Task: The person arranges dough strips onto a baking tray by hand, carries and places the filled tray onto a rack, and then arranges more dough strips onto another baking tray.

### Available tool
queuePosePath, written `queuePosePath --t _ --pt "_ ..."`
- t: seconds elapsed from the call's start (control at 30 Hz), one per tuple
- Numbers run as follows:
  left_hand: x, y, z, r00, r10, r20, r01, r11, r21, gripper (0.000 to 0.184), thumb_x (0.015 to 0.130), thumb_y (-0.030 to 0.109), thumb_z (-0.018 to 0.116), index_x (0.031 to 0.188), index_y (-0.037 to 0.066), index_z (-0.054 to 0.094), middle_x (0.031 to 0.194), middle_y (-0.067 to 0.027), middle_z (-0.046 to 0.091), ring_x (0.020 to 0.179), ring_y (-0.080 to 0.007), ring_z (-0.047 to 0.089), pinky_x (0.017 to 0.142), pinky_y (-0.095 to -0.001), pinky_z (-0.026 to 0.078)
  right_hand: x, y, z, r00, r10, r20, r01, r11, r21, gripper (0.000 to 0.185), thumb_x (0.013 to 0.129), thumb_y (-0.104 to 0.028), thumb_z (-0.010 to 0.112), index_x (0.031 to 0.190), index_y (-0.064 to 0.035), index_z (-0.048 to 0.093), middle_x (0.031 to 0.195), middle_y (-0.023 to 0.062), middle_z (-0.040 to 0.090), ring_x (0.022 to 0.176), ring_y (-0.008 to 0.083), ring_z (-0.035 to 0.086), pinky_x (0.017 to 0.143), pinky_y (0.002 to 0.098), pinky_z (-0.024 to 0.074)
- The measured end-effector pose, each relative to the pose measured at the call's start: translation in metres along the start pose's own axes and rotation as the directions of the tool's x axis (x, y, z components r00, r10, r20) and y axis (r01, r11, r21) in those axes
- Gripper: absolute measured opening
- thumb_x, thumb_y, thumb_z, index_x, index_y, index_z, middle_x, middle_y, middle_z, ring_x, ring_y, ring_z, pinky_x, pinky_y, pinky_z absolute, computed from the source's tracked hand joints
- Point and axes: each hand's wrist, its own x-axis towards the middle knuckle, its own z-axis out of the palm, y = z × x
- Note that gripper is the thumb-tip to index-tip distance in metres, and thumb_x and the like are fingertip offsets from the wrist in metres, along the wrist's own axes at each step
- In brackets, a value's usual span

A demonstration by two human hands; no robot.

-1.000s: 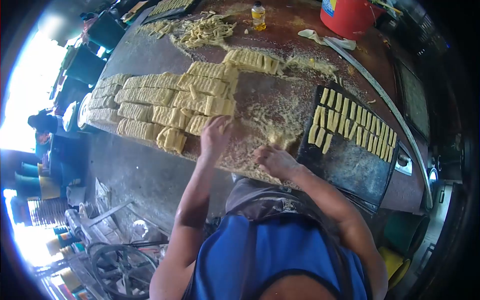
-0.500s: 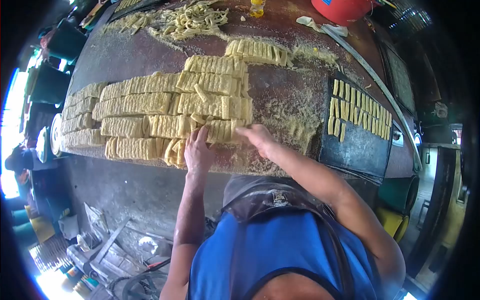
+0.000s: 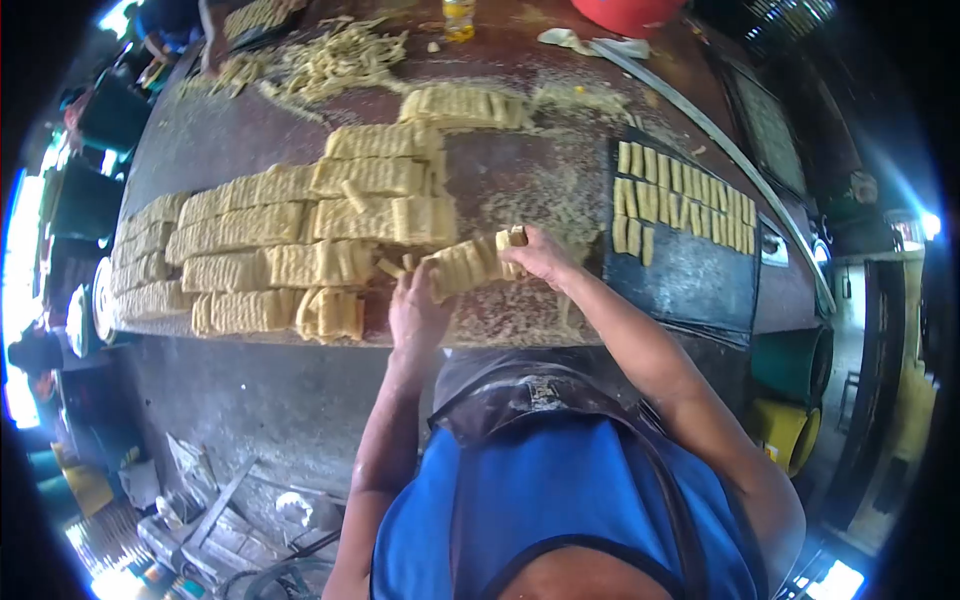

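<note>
A short row of pale dough sticks (image 3: 468, 267) is squeezed between my two hands, just right of the stacked rows. My left hand (image 3: 417, 308) presses against the row's left end with its fingers bent. At the other end, my right hand (image 3: 543, 256) pinches the outermost sticks, which sit slightly raised and turned. Several stacked rows of dough sticks (image 3: 235, 228) cover the table to the left, and one loose stick (image 3: 354, 197) lies across the top of them. On the right, a dark baking tray (image 3: 685, 290) bears short rows of spaced-out sticks (image 3: 685, 192).
Crumbs and flour dust the brown table (image 3: 500, 165). A heap of dough strips (image 3: 345, 58), a yellow bottle (image 3: 458, 20) and a red basin (image 3: 630, 14) are at the back. A long metal strip (image 3: 715, 130) runs beyond the tray. Another person's arm (image 3: 214, 38) reaches in at far left.
Both hands have moved right with the row of dough sticks, away from the stacked rows. The view has shifted, and another person's arm now shows at the far left.
</note>
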Motion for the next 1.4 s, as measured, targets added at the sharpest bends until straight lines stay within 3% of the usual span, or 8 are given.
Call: queuePosePath --t 0.13,0.23,0.33,0.5,0.73,0.93,1.0,1.4 --pt "-0.003 0.034 0.001 0.967 0.099 -0.234 -0.046 0.974 0.221 0.055 0.071 0.026 0.084 0.119 0.010 0.064 0.109 -0.0137 0.064 0.106 -0.0320 0.059 0.090 -0.0463 0.046 -0.006 0.016 -0.036 0.994 -0.066 0.088 0.060 0.996 0.059 0.040 0.082 -0.018 0.071 0.116 -0.0008 0.061 0.100 0.0097 0.067 0.088 0.0177 0.063 0.081 0.0341 0.0517" --pt "0.001 0.066 0.020 0.954 0.129 -0.270 -0.104 0.989 0.105 0.041 0.078 0.022 0.079 0.114 0.007 0.068 0.106 -0.0120 0.066 0.100 -0.0302 0.062 0.087 -0.0428 0.047 -0.037 0.026 -0.090 0.963 -0.155 0.221 0.051 0.909 0.415 0.041 0.082 -0.017 0.070 0.118 -0.0009 0.058 0.102 0.0089 0.065 0.091 0.0175 0.063 0.084 0.0348 0.0515" --pt "-0.009 0.109 0.046 0.960 0.140 -0.244 -0.151 0.988 -0.027 0.030 0.082 0.016 0.075 0.109 0.003 0.070 0.104 -0.0127 0.068 0.093 -0.0284 0.065 0.084 -0.0390 0.051 -0.055 0.059 -0.153 0.930 -0.310 0.197 0.056 0.650 0.758 0.039 0.085 -0.014 0.068 0.119 -0.0022 0.054 0.097 0.0082 0.060 0.081 0.0191 0.065 0.061 0.0314 0.0566" --pt "-0.022 0.163 0.095 0.981 0.181 -0.071 -0.186 0.979 -0.081 0.027 0.084 0.016 0.074 0.109 0.006 0.071 0.107 -0.0132 0.070 0.098 -0.0254 0.067 0.086 -0.0395 0.053 -0.067 0.124 -0.247 0.990 -0.118 -0.072 0.133 0.953 0.272 0.035 0.082 -0.024 0.074 0.107 -0.0024 0.062 0.087 0.0074 0.068 0.076 0.0163 0.066 0.062 0.0297 0.0549" --pt "0.016 0.246 0.158 0.867 0.451 0.212 -0.467 0.884 0.029 0.034 0.082 0.026 0.077 0.112 0.011 0.071 0.115 -0.0078 0.068 0.112 -0.0247 0.060 0.102 -0.0416 0.042 -0.058 0.130 -0.252 0.933 -0.165 -0.321 0.031 0.923 -0.385 0.040 0.076 -0.028 0.078 0.103 -0.0019 0.065 0.099 0.0189 0.071 0.096 0.0317 0.069 0.088 0.0411 0.0552" --pt "0.038 0.264 0.191 0.769 0.563 0.304 -0.598 0.801 0.030 0.037 0.078 0.029 0.079 0.111 0.013 0.071 0.114 -0.0045 0.063 0.115 -0.0239 0.056 0.102 -0.0430 0.037 -0.050 0.151 -0.258 0.911 -0.005 -0.413 -0.037 0.995 -0.095 0.036 0.074 -0.024 0.077 0.102 -0.0030 0.067 0.097 0.0212 0.070 0.093 0.0376 0.069 0.082 0.0441 0.0547" --pt "0.043 0.258 0.196 0.754 0.605 0.256 -0.623 0.782 -0.013 0.039 0.077 0.029 0.080 0.111 0.014 0.070 0.114 -0.0041 0.062 0.114 -0.0250 0.056 0.101 -0.0440 0.038 -0.052 0.157 -0.262 0.860 -0.082 -0.504 0.007 0.989 -0.148 0.041 0.075 -0.024 0.080 0.106 -0.0002 0.066 0.087 0.0188 0.071 0.069 0.0282 0.070 0.061 0.0397 0.0556" --pt "0.055 0.264 0.205 0.617 0.725 0.306 -0.751 0.659 -0.046 0.039 0.076 0.032 0.078 0.111 0.016 0.068 0.120 -0.0063 0.057 0.119 -0.0265 0.052 0.103 -0.0450 0.036 -0.071 0.153 -0.262 0.760 0.050 -0.648 -0.271 0.931 -0.246 0.039 0.073 -0.022 0.072 0.105 -0.0015 0.067 0.103 0.0260 0.068 0.102 0.0428 0.064 0.091 0.0468 0.0513"
